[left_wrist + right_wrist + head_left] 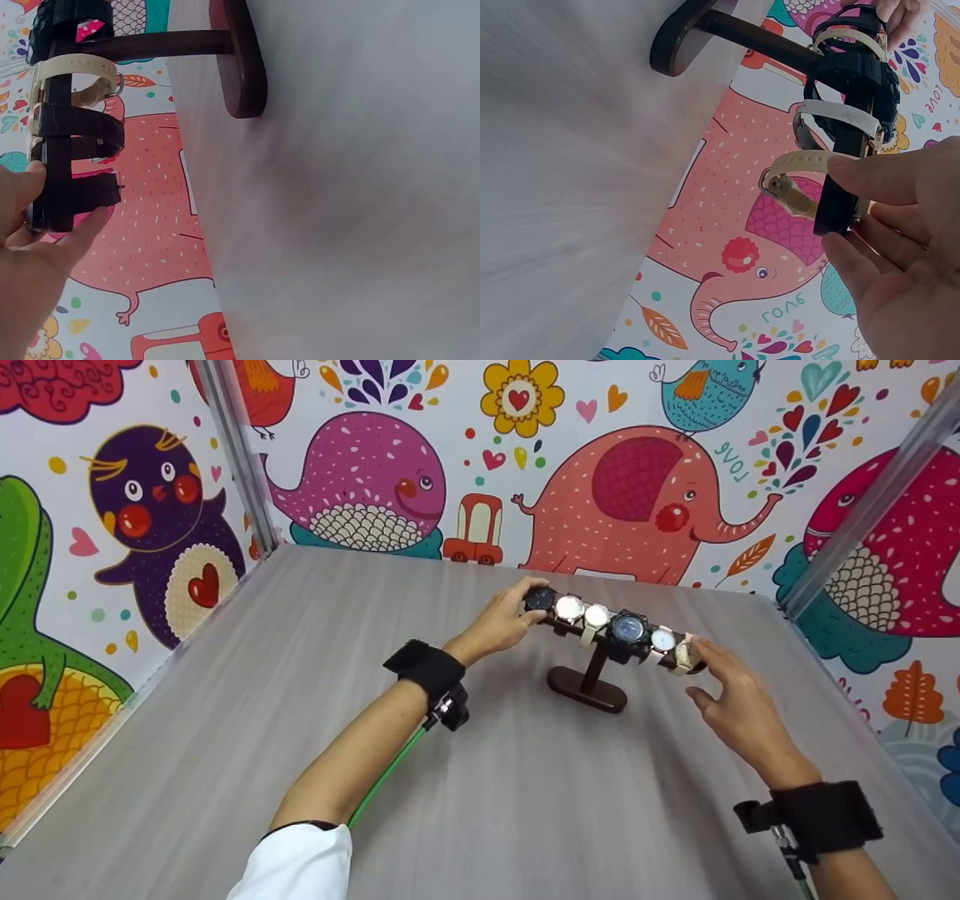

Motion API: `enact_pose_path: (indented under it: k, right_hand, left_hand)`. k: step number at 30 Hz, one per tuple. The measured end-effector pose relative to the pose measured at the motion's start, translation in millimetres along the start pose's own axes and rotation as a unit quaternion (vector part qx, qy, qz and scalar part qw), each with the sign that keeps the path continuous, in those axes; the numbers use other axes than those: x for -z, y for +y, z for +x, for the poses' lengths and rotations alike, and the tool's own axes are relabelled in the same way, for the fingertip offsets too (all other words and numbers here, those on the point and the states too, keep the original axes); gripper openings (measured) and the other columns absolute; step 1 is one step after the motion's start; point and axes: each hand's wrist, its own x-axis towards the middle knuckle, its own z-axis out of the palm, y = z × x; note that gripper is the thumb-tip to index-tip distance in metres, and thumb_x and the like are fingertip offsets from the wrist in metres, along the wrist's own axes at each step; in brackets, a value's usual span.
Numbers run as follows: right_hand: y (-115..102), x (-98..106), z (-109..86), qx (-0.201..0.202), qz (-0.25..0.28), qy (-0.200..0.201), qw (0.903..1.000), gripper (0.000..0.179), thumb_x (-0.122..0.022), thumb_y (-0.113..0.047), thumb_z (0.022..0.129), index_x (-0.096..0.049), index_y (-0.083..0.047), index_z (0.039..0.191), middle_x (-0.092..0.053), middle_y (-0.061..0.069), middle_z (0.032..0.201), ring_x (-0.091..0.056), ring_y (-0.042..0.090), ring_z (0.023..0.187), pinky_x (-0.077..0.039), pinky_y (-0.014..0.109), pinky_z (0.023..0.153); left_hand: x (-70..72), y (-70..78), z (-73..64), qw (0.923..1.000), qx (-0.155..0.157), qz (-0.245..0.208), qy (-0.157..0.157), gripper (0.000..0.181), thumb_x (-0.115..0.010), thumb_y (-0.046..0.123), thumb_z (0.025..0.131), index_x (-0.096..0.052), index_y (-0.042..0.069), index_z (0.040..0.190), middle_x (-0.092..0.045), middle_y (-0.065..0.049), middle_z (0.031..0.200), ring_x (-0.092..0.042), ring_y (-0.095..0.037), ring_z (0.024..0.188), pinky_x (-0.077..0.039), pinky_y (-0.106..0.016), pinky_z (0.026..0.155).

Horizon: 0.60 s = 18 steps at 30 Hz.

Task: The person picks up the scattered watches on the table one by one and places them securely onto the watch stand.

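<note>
A dark brown watch stand (596, 664) holds several watches along its crossbar. My left hand (499, 619) grips the crossbar's left end, thumb and fingers around a black watch (539, 599). In the left wrist view, one fingertip meets that watch's dark strap (94, 192). At the opposite end my right hand (739, 709) touches the bar beside a cream-strapped watch (684, 655); in the head view its thumb sits apart below the bar. Between the ends are white-faced watches and a chunky black watch (628, 628). The stand's oval base (586, 690) shows beneath.
The grey wood-grain table (450, 817) extends around the stand. Cartoon-printed panels (360, 472) wall the back and both sides. Black straps with small cameras are worn on both wrists, and a green cable (386, 772) runs along the left forearm.
</note>
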Motion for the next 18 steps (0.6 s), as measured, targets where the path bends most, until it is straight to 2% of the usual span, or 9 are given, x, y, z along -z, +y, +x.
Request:
enact_pose_path:
  k: [7, 18]
  right_hand:
    - [-1.6, 3.4, -2.4, -0.002, -0.001, -0.006, 1.0000, 0.066, -0.070, 0.015, 0.080, -0.049, 0.007, 0.143, -0.050, 0.032, 0.144, -0.052, 0.052, 0.126, -0.043, 0.067, 0.101]
    - [-3.3, 6.8, -6.7, 0.002, -0.004, -0.003, 1.0000, 0.066, -0.070, 0.015, 0.080, -0.050, 0.006, 0.142, -0.051, 0.031, 0.143, -0.051, 0.052, 0.128, -0.043, 0.067, 0.101]
  left_hand:
    - [-0.2, 2.4, 3.4, 0.9994, 0.032, -0.011, -0.011, 0.049, -0.056, 0.011, 0.102, -0.045, 0.008, 0.149, -0.050, -0.018, 0.149, -0.050, -0.028, 0.135, -0.040, -0.043, 0.116]
    - [-1.2, 4.9, 5.2, 0.9987, 0.041, -0.026, -0.017, 0.050, -0.056, 0.013, 0.102, -0.043, 0.010, 0.151, -0.046, -0.017, 0.153, -0.049, -0.027, 0.136, -0.042, -0.038, 0.114]
